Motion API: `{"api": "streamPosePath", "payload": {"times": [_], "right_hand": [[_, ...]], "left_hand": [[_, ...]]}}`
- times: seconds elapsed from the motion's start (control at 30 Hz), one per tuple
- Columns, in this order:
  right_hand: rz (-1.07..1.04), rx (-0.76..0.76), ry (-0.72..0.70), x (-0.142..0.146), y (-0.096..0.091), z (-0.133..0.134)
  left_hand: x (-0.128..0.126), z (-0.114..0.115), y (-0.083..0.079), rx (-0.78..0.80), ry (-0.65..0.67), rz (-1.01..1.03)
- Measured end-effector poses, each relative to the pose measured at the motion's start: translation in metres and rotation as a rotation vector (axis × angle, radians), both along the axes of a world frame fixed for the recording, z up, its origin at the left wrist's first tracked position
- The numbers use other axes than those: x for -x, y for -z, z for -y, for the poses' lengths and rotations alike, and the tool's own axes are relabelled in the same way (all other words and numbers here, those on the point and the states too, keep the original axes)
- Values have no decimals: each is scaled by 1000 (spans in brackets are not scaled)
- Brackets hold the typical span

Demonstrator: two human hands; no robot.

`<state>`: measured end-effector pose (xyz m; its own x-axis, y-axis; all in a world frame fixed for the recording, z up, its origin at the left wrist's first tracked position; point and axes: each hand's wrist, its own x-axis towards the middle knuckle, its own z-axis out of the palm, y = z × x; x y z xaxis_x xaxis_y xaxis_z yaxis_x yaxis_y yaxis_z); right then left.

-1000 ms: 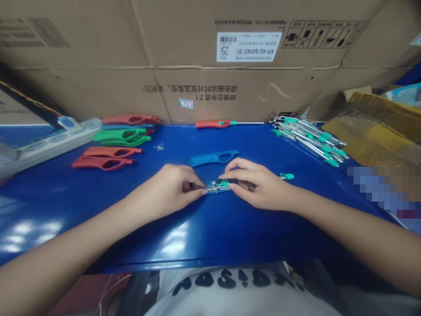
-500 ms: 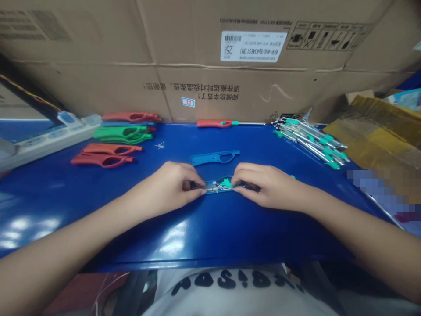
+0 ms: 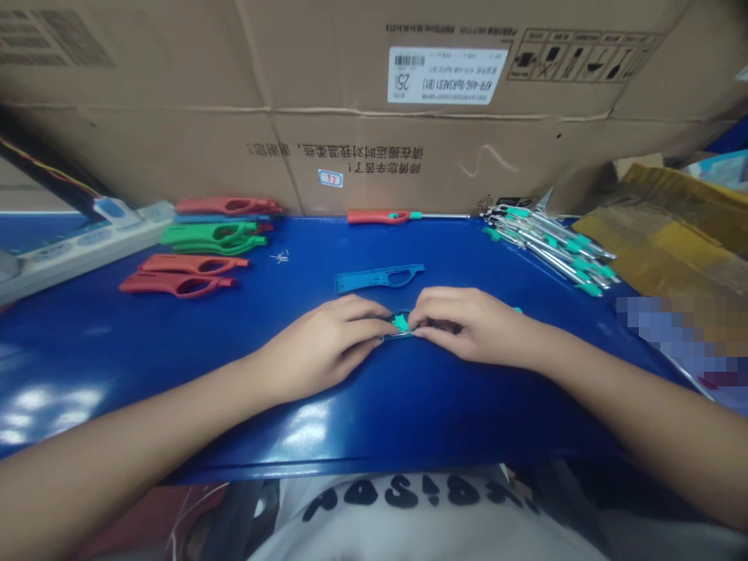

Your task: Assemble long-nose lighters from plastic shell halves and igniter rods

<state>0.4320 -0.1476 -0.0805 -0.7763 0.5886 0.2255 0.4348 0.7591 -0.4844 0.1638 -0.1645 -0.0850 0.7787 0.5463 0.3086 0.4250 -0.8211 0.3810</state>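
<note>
Between my two hands lies a blue lighter handle half, mostly covered by my fingers. A green trigger piece shows in its opening. My left hand reaches over the handle's left part, its fingertips pressed down on it beside the green piece. With thumb and forefinger, my right hand pinches the handle's right end; what else is in that pinch is hidden. Just beyond the hands, a matching blue handle half lies with its hollow side up.
Red, orange and green handle shells lie at the back left near a white power strip. An assembled red lighter rests against the cardboard box. Metal lighter rods with green parts are heaped at right. Tiny pins lie left of centre.
My left hand has slid right along the blue handle and now covers its left part and the white wires. My right hand stays nearly in place.
</note>
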Motion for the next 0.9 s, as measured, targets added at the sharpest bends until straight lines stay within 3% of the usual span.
{"api": "streamPosePath", "payload": {"times": [0.47,0.9], "right_hand": [[-22,77,6,-3,-4,-3],[10,24,3,-1,-2,-3]], "left_hand": [[0,-2,5,-57,21,17],[4,2,-3,-292,83,-232]]}}
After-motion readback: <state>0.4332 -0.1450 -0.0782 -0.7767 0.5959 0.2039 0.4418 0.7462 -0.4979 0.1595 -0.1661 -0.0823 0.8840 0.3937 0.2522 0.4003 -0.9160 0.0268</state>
